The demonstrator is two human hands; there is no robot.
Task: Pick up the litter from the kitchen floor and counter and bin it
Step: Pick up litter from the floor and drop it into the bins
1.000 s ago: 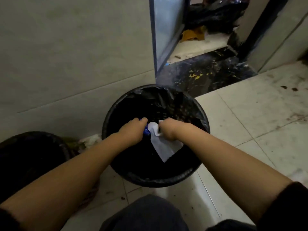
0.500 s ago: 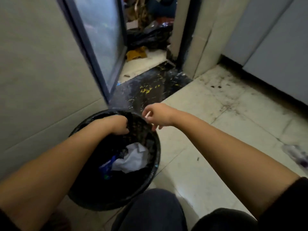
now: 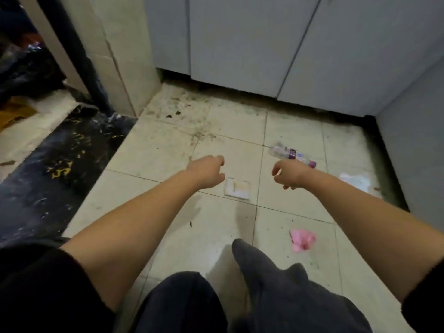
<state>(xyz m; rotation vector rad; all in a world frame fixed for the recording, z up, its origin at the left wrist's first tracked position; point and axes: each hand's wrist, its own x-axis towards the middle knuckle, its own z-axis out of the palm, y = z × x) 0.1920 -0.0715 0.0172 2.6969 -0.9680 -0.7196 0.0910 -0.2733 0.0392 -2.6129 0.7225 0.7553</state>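
While we crouch over the tiled floor, litter lies scattered ahead.
Litter: our right wrist partly covers a plastic bottle; flat packet between our hands; pink scrap nearer; white wrapper rightmost, blurred, perhaps plastic.
Surroundings: grey cabinets behind.
Left hand: loosely curled, empty.
Right hand: half-open, empty.

Black sleeves are pushed up above both bare forearms; dark grey trousers cover the legs below.
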